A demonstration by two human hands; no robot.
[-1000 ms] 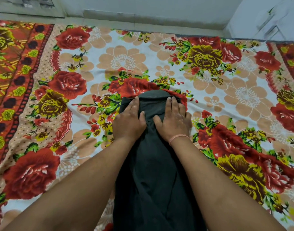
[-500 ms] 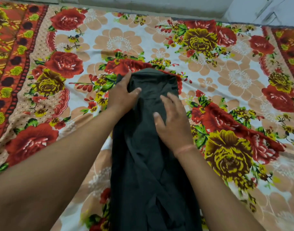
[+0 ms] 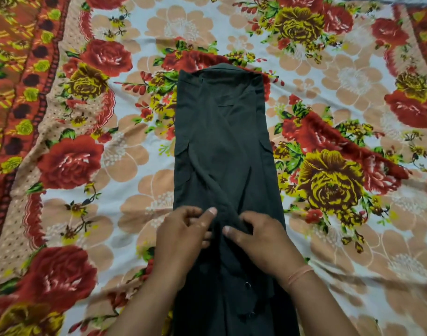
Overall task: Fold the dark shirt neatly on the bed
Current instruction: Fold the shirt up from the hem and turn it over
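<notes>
Now L hand (image 3: 181, 238), R hand (image 3: 261, 243) pinch dark shirt (image 3: 222, 141).

Bed (image 3: 367, 253) | covered by floral sheet (image 3: 125, 154), red and yellow roses on pale ground, creased at right | shirt (image 3: 222, 141), dark, lies lengthwise at centre, sides folded in, collar at far end

Both hands have left the collar end of the shirt (image 3: 222, 141) and come down to its near part. Flat before, the left hand (image 3: 183, 235) and right hand (image 3: 263, 241) now curl, pinching cloth.
</notes>
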